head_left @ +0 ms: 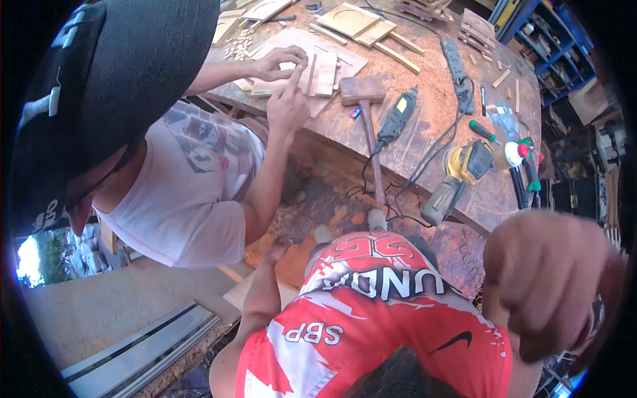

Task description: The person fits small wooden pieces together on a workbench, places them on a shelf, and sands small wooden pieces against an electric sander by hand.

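Observation:
My right hand (544, 285) is raised close to the camera at the right, blurred, with its fingers curled in. What it holds, if anything, is hidden. Low beside my red and white jersey (378, 312), my left hand (281, 249) hangs near the floor, nearest to my leg; its fingers are too small and unclear to read. A wooden mallet (365, 91) leans with its head on the workbench (478, 192) and its handle over the front edge. Close to it lie a rotary tool (398, 116) and a yellow sander (468, 162).
At the left, a co-worker in a black cap (113, 86) has both hands on a wooden piece (322, 74). A power strip (454, 69), cables, a green screwdriver (483, 131), a white bottle (514, 154) and wooden frames (355, 21) lie on the sawdust-covered bench.

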A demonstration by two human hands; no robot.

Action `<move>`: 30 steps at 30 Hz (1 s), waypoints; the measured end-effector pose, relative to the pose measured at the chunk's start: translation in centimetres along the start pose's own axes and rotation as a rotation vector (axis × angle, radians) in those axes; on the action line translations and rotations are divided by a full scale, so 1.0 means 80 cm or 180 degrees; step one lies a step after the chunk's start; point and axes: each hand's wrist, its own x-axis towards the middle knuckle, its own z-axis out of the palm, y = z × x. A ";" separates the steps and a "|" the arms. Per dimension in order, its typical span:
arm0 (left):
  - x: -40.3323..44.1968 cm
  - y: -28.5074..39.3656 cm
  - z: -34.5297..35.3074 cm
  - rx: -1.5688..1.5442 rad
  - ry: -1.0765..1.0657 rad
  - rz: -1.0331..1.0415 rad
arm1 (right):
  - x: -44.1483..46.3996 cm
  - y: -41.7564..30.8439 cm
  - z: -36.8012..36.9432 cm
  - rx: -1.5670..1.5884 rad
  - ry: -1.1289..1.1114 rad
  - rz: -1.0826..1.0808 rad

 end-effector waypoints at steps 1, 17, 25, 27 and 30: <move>-0.003 -0.002 0.002 0.0014 -0.0055 0.0058 | -0.001 0.011 -0.004 -0.0100 0.0184 0.0094; 0.121 -0.183 0.022 0.1139 0.0461 0.2410 | 0.049 0.142 0.038 0.1106 0.0006 -0.0304; 0.009 -0.078 -0.003 -0.0357 0.0497 0.0103 | -0.025 0.184 0.011 0.0211 0.1667 0.1459; 0.004 -0.086 -0.005 -0.0419 0.0496 0.0019 | -0.060 0.218 -0.012 -0.0425 0.2223 0.2284; -0.006 -0.096 -0.002 -0.0628 0.0502 0.0073 | -0.134 0.282 -0.034 -0.1858 0.2411 0.2710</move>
